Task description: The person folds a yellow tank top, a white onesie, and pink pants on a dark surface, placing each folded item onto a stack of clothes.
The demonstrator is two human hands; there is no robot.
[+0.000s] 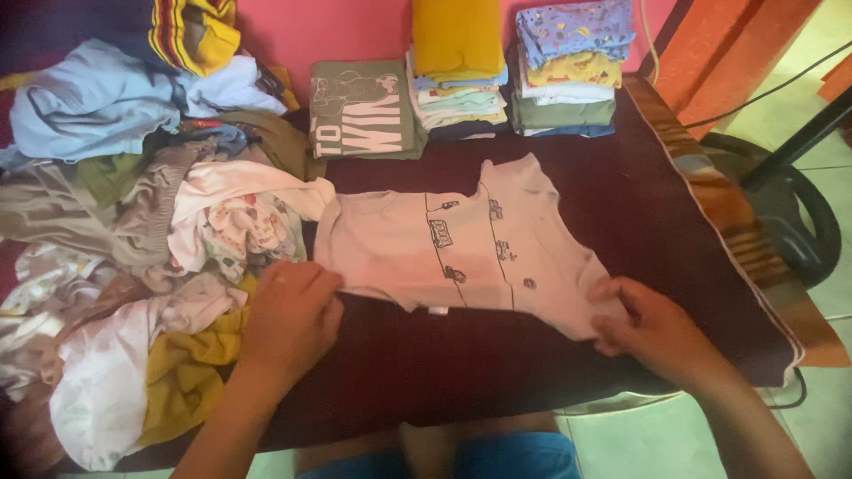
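Pinching the near hem of a small pale pink shirt (461,244), both hands sit low in the frame, one at each lower corner of the cloth; the left hand (291,315), at lower centre-left, has its fingers (311,277) curled narrow over the garment's left edge, thumb side hidden beneath, so it looks closed on the fabric; the right hand (652,326), at lower right, has its fingers (612,288) bent tight on the right corner, a fold of cloth caught between thumb and forefingers.

Judged by its look, the shirt is thin knit cotton: light, limp, no stiffness, not slippery, nothing fragile about it; it would sag and crease wherever it is not held, so seams, hems and shoulder lines look the best places to grip, two points at once to keep it flat; a single pinch in the middle would bunch it.

It lies spread flat across the middle of the frame on a dark maroon surface (621,191), small printed figures and thin stitched lines facing up, the far edge lying free and well beyond the fingers.

Left of it, touching the shirt's edge, spreads a loose heap of unfolded clothes (133,231) in white, mustard, grey and blue; farther off, along the top of the frame against a pink wall (355,31), stand folded stacks: a green printed shirt (364,108), a pile topped with yellow (457,66), and a pile topped with patterned blue (568,66).
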